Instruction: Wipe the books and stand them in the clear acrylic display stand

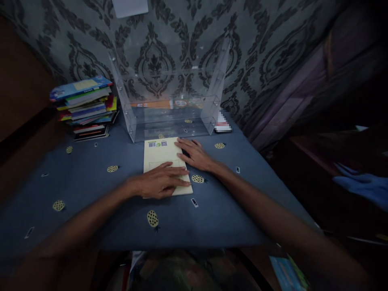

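A pale yellow book [162, 154] lies flat on the table, its printed codes along the far edge. Across its near half rests my left hand [162, 180], fingers stretched out to the right over the cover. My right hand [195, 155] lies at the book's right edge, with its fingertips on the upper right part of the cover and its fingers extended. Neither hand is closed around anything. Just beyond the book stands a clear acrylic rack [172, 115] with shelves.
A stack of books [87, 107] stands at the back left of the blue pineapple-print tablecloth [121, 222]. Behind the rack is a patterned wall [182, 24]. A blurred-out item [223, 123] sits right of the rack. A blue cloth-like thing [363, 184] shows at far right.
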Motion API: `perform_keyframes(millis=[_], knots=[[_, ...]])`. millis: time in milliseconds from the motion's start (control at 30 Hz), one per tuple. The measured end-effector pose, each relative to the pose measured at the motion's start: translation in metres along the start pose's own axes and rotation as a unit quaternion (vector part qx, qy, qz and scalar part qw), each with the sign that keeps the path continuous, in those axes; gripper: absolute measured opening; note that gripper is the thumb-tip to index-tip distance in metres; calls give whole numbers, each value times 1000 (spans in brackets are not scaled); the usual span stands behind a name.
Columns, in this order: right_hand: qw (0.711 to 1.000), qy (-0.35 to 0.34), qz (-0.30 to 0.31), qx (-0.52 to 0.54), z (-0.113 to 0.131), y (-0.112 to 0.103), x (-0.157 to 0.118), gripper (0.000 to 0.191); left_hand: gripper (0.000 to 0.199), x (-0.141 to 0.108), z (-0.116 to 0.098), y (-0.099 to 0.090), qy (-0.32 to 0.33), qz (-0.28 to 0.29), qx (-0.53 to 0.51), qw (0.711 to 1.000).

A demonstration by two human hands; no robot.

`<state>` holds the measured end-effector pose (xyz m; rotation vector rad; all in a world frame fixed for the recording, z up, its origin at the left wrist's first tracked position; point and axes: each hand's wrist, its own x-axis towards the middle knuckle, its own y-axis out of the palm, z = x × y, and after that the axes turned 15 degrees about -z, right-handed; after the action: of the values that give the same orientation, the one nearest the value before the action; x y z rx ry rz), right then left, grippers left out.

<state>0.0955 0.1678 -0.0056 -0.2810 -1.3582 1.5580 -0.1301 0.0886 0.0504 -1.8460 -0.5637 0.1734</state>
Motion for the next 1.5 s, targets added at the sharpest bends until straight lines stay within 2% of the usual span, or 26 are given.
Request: perform_keyframes(millis=[233,467,533,600,733,800,900,1067,1200,1267,1300,1400,1500], knots=[[1000,-11,6,17,16,-7,-27,52,46,-1,-1,0,-5,-17,-5,1000],[999,-12,18,48,33,-22,-60,50,26,-1,-1,-7,-22,-57,-55,997],[998,-12,25,55,39,-27,-69,52,24,-3,7,-9,-34,-70,-72,994],[998,-12,31,61,44,-30,-77,53,27,-7,20,-8,-60,-109,-46,991],[997,-9,40,60,49,-33,-84,54,40,-17,57,7,-165,-205,110,958],[997,-11,41,59,50,-33,-84,55,50,-21,71,17,-217,-207,150,942],[997,-19,43,57,53,-34,-89,58,55,-24,78,29,-226,-188,165,941],[997,-49,39,48,67,-44,-117,65,54,-29,67,40,-185,-184,161,952],[993,-98,41,45,81,-50,-147,93,55,-34,55,49,-163,-197,146,956],[991,-127,22,27,83,-45,-161,100,55,-37,47,52,-152,-201,136,958],[989,-146,2,15,83,-40,-168,97,55,-38,42,54,-148,-201,130,960],[979,-184,-79,-32,79,-20,-190,73,55,-42,24,57,-139,-200,111,963],[973,-169,-155,-26,81,0,-214,61,56,-46,5,62,-129,-204,93,966]])
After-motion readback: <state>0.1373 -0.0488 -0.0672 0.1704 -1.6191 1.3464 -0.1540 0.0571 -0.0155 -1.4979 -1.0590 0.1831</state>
